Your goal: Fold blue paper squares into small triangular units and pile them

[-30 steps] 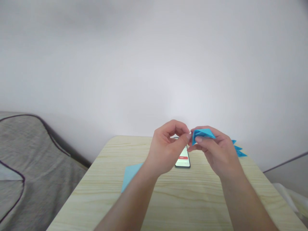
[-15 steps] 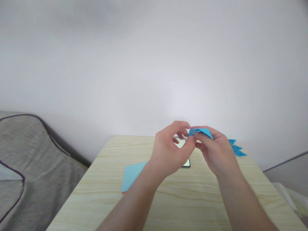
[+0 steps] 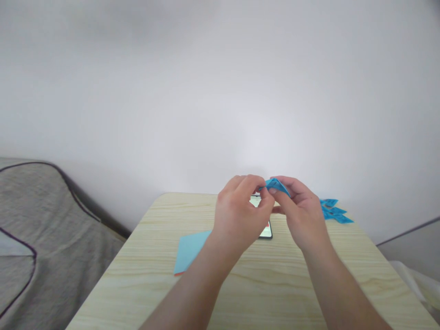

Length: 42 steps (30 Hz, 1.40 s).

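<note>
Above the far part of the table, a small piece of folded blue paper (image 3: 277, 184) is held between both hands. My left hand (image 3: 240, 206) pinches its left end between thumb and fingers. My right hand (image 3: 302, 206) grips the right side, thumb on the near face and fingers behind. Creased layers show on the paper; its lower edge is partly hidden by my fingertips. Beneath the hands lies a phone (image 3: 266, 231) with a lit screen, mostly covered from sight by my left hand.
Light blue square paper (image 3: 190, 250) with an orange edge lies on the wooden table (image 3: 268, 284), partly behind my left forearm. Several folded blue paper pieces (image 3: 333, 211) rest at the far right. Grey fabric (image 3: 68, 256) stands at left; a white wall (image 3: 206, 101) rises behind.
The blue paper has shifted slightly left and is now tilted, its folds looking narrower. My right hand has moved left with it, and my left fingers have closed onto its left end.
</note>
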Tool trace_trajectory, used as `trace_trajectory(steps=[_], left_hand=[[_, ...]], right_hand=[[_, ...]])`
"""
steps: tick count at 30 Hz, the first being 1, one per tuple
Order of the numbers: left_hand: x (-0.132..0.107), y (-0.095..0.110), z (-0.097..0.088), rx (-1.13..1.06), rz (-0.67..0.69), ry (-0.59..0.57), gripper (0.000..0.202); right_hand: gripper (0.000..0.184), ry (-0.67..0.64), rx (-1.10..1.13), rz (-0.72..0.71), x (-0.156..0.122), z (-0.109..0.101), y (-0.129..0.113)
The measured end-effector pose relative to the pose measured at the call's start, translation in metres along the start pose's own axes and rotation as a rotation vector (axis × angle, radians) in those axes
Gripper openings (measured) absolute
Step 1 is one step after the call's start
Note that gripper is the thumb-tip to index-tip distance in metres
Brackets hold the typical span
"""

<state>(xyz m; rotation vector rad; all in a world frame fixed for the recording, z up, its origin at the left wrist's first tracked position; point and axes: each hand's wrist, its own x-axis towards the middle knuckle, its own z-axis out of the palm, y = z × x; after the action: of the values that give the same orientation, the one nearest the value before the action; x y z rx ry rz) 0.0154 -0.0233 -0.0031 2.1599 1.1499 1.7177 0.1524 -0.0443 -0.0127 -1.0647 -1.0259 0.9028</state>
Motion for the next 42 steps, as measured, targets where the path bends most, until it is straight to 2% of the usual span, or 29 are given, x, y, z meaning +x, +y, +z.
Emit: trace_trajectory(steps=[7, 11, 18, 22, 28, 35, 39, 42], left_hand=[[-0.0023, 0.0015, -0.001, -0.054, 0.035, -0.028, 0.011], [-0.0033, 0.0025, -0.0011, -0.127, 0.025, -0.033, 0.011], [0.0032, 0.0053, -0.0065, -0.341, -0.233, -0.146, 0.018], [0.0059, 0.0053, -0.0064, -0.403, -0.336, -0.143, 0.012], [0.0047, 0.0066, -0.0039, -0.371, -0.278, -0.117, 0.015], [0.0043, 0.0038, -0.0046, -0.379, -0.21, -0.175, 0.028], [0.0059, 0.0042, -0.0072, -0.454, -0.243, -0.206, 0.023], [0.0061, 0.005, -0.0078, -0.528, -0.302, -0.203, 0.019]], right_hand=[[0.008, 0.107, -0.075, -0.111, -0.0042, 0.0018, -0.0024], [0.003, 0.115, -0.037, -0.115, -0.0037, -0.0001, -0.0037], [0.011, 0.024, 0.013, -0.066, -0.0024, -0.0027, -0.0046], [0.017, -0.043, 0.03, -0.017, -0.0027, -0.0031, -0.0075], [0.017, -0.066, 0.034, -0.03, -0.0027, -0.0039, -0.0062], [0.013, -0.015, -0.022, -0.066, -0.0066, -0.0008, -0.009], [0.014, -0.031, 0.023, -0.102, -0.0056, -0.003, -0.0064], [0.014, -0.085, 0.098, -0.076, -0.0036, -0.0062, -0.005]])
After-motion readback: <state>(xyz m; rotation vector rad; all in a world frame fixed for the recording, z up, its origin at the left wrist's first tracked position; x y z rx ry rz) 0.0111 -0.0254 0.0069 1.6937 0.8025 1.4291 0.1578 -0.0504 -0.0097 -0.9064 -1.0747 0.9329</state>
